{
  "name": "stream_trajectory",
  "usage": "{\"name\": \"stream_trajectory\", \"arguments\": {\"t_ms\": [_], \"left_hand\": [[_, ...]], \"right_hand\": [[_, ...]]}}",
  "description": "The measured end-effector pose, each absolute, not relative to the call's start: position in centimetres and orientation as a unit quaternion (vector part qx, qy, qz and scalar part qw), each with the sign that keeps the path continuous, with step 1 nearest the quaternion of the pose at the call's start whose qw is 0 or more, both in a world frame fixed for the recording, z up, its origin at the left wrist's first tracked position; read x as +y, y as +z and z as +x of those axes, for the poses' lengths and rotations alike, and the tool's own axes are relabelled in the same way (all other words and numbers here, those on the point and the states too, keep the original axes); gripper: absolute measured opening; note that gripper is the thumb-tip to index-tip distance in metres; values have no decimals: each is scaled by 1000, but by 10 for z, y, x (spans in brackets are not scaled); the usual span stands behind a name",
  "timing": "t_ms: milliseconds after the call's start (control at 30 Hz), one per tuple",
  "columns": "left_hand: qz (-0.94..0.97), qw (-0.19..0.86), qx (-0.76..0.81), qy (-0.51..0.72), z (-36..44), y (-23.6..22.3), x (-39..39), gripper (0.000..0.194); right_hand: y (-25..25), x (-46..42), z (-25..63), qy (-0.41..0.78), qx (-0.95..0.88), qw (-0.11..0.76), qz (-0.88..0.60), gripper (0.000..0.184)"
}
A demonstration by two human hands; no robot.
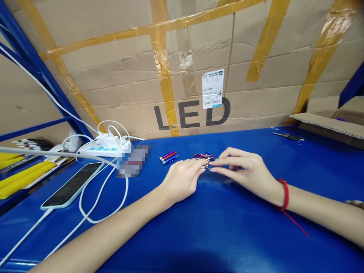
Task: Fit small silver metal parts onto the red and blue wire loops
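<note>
My left hand (181,180) is closed around a small metal cylinder (204,166), silver with some red, which looks like a mini flashlight; most of it is hidden by the fingers. At its right end, the thumb and fingertips of my right hand (246,167) pinch a small metal ring (209,167). Just behind the fingertips lies a little cluster of red and blue carabiner clips (209,156), partly covered by my hands. To the left of it, several slim mini flashlights (168,157) in purple, red and blue lie side by side on the blue tabletop (227,223).
A phone (72,185) with a white cable lies at left, near a power strip (106,146) with plugged-in chargers. A pixelated dark object (133,161) sits beside it. Keys (288,136) and an open carton (330,127) are at right. A large cardboard box (122,83) stands behind.
</note>
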State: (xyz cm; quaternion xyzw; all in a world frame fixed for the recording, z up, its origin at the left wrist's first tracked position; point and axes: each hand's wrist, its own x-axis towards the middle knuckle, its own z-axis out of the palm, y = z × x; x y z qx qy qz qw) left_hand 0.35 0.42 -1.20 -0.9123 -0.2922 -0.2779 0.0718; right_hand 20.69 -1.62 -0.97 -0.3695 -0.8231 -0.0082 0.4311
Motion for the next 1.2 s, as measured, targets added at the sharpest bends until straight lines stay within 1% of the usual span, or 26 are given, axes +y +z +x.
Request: {"name": "stream_trajectory", "arguments": {"t_ms": [267,433,733,967,1067,1200], "left_hand": [[-917,55,-289,-270,2,-11,3,23],[-917,39,-292,-267,3,-9,4,22],[-927,9,-275,-254,0,-8,1,17],[-939,-12,-244,-243,-1,-8,-1,11],[-942,-15,-230,-245,-1,-8,-2,9],[-944,-9,-211,-255,-1,-8,-2,9]], "right_hand": [[-11,-15,205,14,-820,435,-372,18],[-10,-17,204,14,-824,435,-363,19],[-9,-18,203,-23,-833,443,-332,22],[-8,-23,204,-33,-837,445,-315,16],[-9,-26,205,-57,-847,428,-311,15],[-10,-29,207,-120,-857,396,-308,13]]}}
